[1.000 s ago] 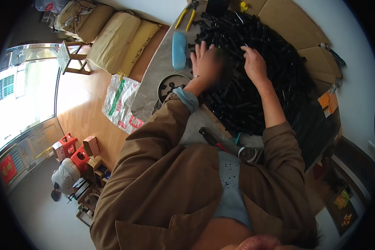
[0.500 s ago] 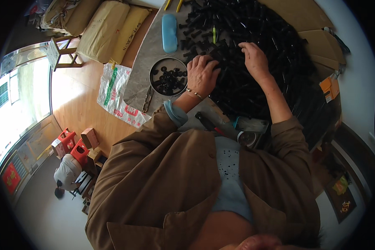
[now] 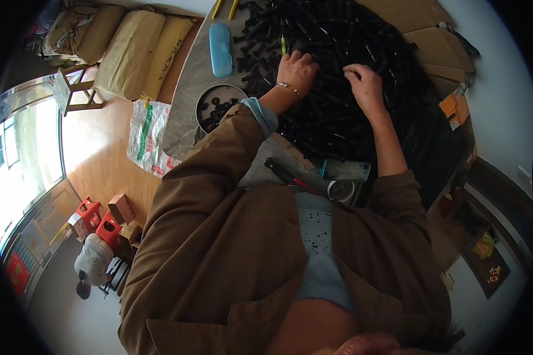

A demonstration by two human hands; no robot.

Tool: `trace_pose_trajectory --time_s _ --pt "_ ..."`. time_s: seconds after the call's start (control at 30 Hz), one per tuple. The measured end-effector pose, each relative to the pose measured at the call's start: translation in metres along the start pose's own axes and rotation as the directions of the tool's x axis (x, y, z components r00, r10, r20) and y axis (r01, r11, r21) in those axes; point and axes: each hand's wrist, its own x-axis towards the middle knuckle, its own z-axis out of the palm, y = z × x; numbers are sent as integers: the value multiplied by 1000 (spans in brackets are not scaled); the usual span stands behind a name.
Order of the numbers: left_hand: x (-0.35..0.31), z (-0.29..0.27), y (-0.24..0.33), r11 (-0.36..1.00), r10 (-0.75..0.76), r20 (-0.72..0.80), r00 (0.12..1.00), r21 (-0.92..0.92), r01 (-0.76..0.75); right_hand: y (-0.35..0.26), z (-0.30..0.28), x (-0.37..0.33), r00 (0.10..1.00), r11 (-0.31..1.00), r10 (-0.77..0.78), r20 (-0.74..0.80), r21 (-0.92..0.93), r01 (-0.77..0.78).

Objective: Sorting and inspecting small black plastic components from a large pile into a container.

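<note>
A large heap of black plastic parts (image 3: 331, 118), short and tube-like, covers much of the table. My left hand (image 3: 298, 72) rests on the heap, its fingers curled down among the parts. Whatever those fingers grip is hidden beneath them. Further right, my right hand (image 3: 367, 89) hovers over the heap with thumb and fingertips pinched together; anything between them is too dark to make out. A slim yellow-green tool (image 3: 283, 45) stands just beyond my left fingers. Partly behind my left sleeve lies a round tin (image 3: 198, 112) with small black caps in it.
Left of the heap lies a blue case (image 3: 221, 51) on the grey table (image 3: 183, 100). Red-handled pliers (image 3: 283, 173), a clear blue-edged box (image 3: 346, 170) and a round container (image 3: 340, 190) sit near my chest. Cardboard (image 3: 441, 50) borders the right. Another person (image 3: 93, 260) is at lower left.
My left hand has moved right and away from me, from beside the tin onto the heap. My left sleeve now covers part of the tin. The right hand's fingers have drawn together.
</note>
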Motion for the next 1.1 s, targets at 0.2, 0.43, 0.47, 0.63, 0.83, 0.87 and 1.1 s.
trace_pose_trajectory --time_s 0.2,0.43,0.47,0.63,0.83,0.87,1.1 --pt "7 -1 6 995 34 108 994 92 -44 18 7 -1 999 991 -15 39 -134 20" --pt "13 7 10 987 101 151 983 107 -118 11 16 -23 959 881 -264 102 -378 283" --pt "14 7 10 987 105 152 983 106 -122 14 21 -21 962 865 -250 113 -420 274" --pt "14 9 7 982 97 138 986 149 -118 25 18 -6 938 812 -314 144 -471 344" --pt "1 3 9 999 48 -11 999 15 -48 30 16 -11 946 833 -258 198 -450 321" --pt "-4 -2 13 999 32 -13 999 27 -32 34 17 -12 929 803 -319 186 -467 370" --pt "-51 -24 61 271 -344 323 882 -865 423 48 14 -3 879 745 -418 227 -469 475"
